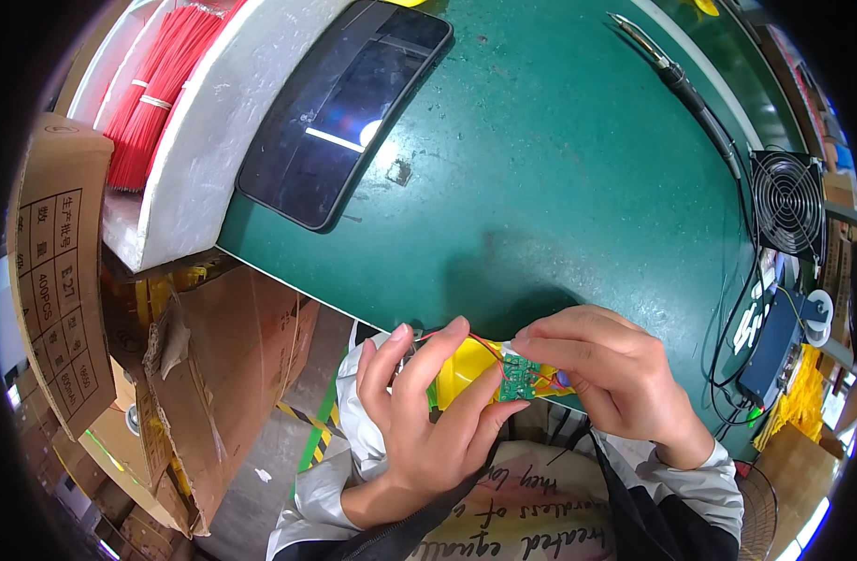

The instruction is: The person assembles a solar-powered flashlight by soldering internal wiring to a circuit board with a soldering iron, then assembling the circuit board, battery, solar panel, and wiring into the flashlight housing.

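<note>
Just in front of my body, at the table's near edge, I hold a yellow-wrapped battery pack (468,370). A small green circuit board (517,377) lies on its right part, with thin red wires (485,344) running to it. My left hand (433,407) is closed around the pack's left side, the thumb and fingers reaching the board. Over the board's upper right, my right hand (625,374) has its fingers bent together. A small white piece (507,349) shows by its fingertips; whether they pinch it is hidden.
A dark smartphone-like slab (344,112) lies on the green table (559,168). At the left stands a white foam box (199,140) with red wire bundles (162,93), above cardboard boxes (232,374). To the right are a soldering iron (681,89), a fan (788,206) and a dark blue unit (770,346).
</note>
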{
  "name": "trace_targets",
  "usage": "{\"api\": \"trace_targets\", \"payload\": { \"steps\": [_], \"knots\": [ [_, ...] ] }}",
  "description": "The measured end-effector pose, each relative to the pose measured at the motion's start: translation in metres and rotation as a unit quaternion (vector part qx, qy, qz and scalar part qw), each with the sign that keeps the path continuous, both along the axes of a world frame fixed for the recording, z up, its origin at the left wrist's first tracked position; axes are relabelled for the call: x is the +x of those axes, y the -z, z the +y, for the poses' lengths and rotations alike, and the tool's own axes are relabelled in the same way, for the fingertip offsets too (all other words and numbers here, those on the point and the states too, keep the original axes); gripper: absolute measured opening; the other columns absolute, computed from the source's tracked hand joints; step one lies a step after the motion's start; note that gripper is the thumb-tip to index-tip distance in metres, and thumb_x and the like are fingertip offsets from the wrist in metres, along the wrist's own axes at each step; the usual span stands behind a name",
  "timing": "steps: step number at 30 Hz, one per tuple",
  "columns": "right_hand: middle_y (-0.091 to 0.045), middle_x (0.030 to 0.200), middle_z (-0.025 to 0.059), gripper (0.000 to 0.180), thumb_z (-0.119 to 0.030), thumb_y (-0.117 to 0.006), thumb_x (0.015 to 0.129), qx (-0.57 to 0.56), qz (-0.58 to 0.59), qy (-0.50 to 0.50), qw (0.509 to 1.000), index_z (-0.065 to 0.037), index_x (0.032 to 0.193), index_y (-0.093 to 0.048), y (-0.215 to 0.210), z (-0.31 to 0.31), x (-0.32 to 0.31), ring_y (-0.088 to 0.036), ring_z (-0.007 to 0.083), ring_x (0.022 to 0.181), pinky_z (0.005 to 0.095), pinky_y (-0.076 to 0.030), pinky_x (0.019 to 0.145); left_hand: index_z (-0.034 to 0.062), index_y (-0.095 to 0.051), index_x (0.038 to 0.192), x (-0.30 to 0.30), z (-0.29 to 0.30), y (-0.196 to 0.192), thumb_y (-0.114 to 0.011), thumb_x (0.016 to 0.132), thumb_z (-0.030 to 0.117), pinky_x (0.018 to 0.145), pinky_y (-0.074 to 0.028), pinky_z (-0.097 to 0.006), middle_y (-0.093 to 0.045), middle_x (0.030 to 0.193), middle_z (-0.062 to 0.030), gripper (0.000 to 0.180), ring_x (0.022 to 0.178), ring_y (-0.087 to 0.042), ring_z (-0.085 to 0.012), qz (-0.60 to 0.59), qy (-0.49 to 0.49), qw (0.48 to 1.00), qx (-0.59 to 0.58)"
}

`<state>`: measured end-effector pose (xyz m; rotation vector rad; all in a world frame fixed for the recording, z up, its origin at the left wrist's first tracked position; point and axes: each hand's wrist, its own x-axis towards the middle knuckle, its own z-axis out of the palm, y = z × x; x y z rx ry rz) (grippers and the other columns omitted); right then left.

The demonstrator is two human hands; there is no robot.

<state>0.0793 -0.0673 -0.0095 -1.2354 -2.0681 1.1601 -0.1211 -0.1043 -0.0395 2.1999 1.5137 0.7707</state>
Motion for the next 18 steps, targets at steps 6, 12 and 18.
{"api": "trace_targets", "payload": {
  "steps": [6, 12, 18],
  "knots": [
    [-0.06, 0.103, 0.0135, 0.046, 0.011, -0.057, 0.064, -0.011, 0.013, 0.0, 1.0, -0.002, 0.108, -0.064, 0.0026, -0.0006, 0.0003, -0.061, 0.031, 0.09, 0.0371, -0.051, 0.078, 0.0125, -0.07, 0.087, 0.0006, 0.0, -0.0042, -0.078, 0.068, 0.038, 0.099, -0.032, -0.045, -0.053, 0.118, -0.0106, 0.033, 0.118, -0.04, -0.0361, -0.007, 0.002, 1.0, -0.016],
    [-0.06, 0.101, 0.0138, 0.046, 0.01, -0.058, 0.063, -0.022, 0.029, 0.003, 0.999, -0.001, 0.107, -0.064, 0.0056, 0.0031, 0.0019, -0.061, 0.0302, 0.088, 0.0365, -0.051, 0.075, 0.012, -0.07, 0.088, 0.0039, -0.0007, -0.0057, -0.078, 0.068, 0.036, 0.099, -0.034, -0.045, -0.053, 0.113, -0.0087, 0.032, 0.116, -0.041, -0.0346, -0.011, -0.006, 1.0, -0.02],
    [-0.06, 0.1, 0.0135, 0.046, 0.009, -0.058, 0.064, -0.01, 0.028, -0.023, 0.999, 0.0, 0.109, -0.064, 0.0022, 0.0068, 0.0044, -0.061, 0.03, 0.088, 0.0364, -0.051, 0.075, 0.0118, -0.07, 0.088, 0.0043, -0.0004, -0.0053, -0.078, 0.068, 0.036, 0.098, -0.035, -0.045, -0.053, 0.112, -0.0089, 0.032, 0.115, -0.042, -0.0342, -0.017, -0.007, 1.0, -0.013]
  ]
}}
